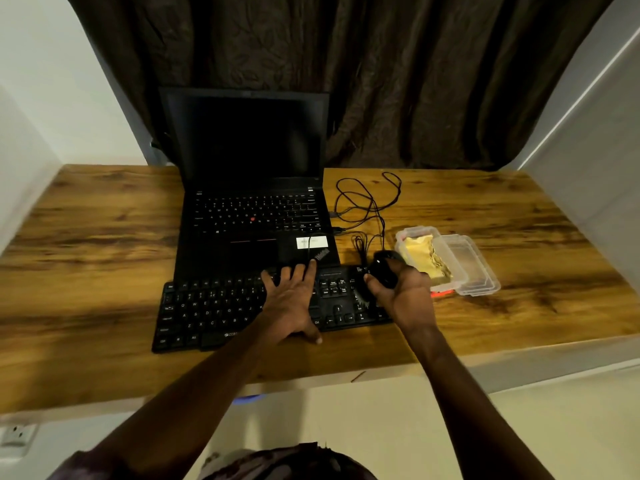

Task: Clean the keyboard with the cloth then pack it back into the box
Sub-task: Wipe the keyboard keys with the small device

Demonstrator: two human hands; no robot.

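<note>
The keyboard (207,313) lies along the front edge of the wooden tabletop (86,237), a little left of the middle, with only a narrow strip of wood between it and that edge. Its rear edge sits just beside the front of an open laptop (249,209), which stands at the centre and reaches back to the rear edge. A dark curtain (381,64) hangs behind, and pale walls close in on the left and right edges. A wide stretch of wood runs from the keyboard's left end to the left edge, and another lies along the right edge beyond the box.

The left hand (291,299) rests flat on the keyboard's middle keys, fingers straight and spread, thumb down by the keyboard's front edge. The right hand (405,292) hovers over the keyboard's right end, fingers curled round a black mouse (384,268). Its cable joins a loose tangle of cables (367,199) to the right of the laptop.

Just right of that hand sits a clear plastic box (415,234) with the yellow cloth (426,258) folded inside, its lid (474,268) lying against its right side.
</note>
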